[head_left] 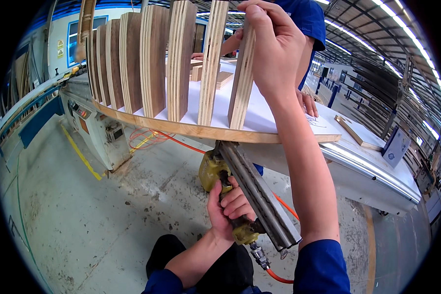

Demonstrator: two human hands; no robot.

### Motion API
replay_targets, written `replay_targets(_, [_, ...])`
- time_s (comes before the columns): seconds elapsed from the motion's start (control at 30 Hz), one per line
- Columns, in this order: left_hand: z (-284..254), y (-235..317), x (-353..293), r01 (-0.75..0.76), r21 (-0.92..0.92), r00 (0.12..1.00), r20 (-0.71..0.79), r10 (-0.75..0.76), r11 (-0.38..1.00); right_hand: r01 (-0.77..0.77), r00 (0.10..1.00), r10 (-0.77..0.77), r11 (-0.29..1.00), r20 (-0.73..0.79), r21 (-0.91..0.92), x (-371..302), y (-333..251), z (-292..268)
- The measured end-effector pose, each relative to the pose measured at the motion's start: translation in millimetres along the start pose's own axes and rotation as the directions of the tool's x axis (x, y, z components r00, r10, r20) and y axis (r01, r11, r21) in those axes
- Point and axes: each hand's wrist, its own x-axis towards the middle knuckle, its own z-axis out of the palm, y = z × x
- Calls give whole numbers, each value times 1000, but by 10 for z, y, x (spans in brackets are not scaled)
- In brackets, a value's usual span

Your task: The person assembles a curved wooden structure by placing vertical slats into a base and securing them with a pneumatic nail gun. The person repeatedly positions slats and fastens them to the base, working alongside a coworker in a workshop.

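My right hand (274, 46) grips the top of an upright plywood slat (241, 83), holding it on end on a curved white-faced plywood panel (191, 130). Several other upright slats (152, 59) stand in a row along the panel's curved edge to the left. Below the panel, my left hand (228, 208) is closed around the handle of a yellow pneumatic nail gun (215, 169), whose metal magazine (259, 196) slants up with its nose against the panel's underside beneath the held slat. An orange air hose (279, 277) leaves the gun's base.
Another person in a blue shirt (308, 19) stands across the panel, one hand (308, 104) on the white surface. A workbench (372, 166) carries the panel; a small board (360, 134) lies on it. A machine (100, 130) and coiled orange hose (149, 137) stand left on concrete floor.
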Motion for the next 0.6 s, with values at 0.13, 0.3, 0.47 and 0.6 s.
replay_targets(0.13, [-10, -25, 22, 24, -24, 999, 44, -23, 999, 53, 999, -52, 998, 9, -27, 76, 18, -42])
replay_targets(0.3, [-47, -31, 17, 65, -65, 994, 87, -59, 996, 121, 993, -120, 991, 12, -64, 229, 59, -81])
replay_targets(0.47, [-18, -59, 10, 93, -74, 987, 137, -82, 993, 176, 984, -176, 979, 12, -100, 331, 86, -83])
replay_targets(0.6, [-28, -64, -2, 103, -100, 988, 128, -90, 990, 202, 979, -202, 972, 11, -124, 345, 99, -110])
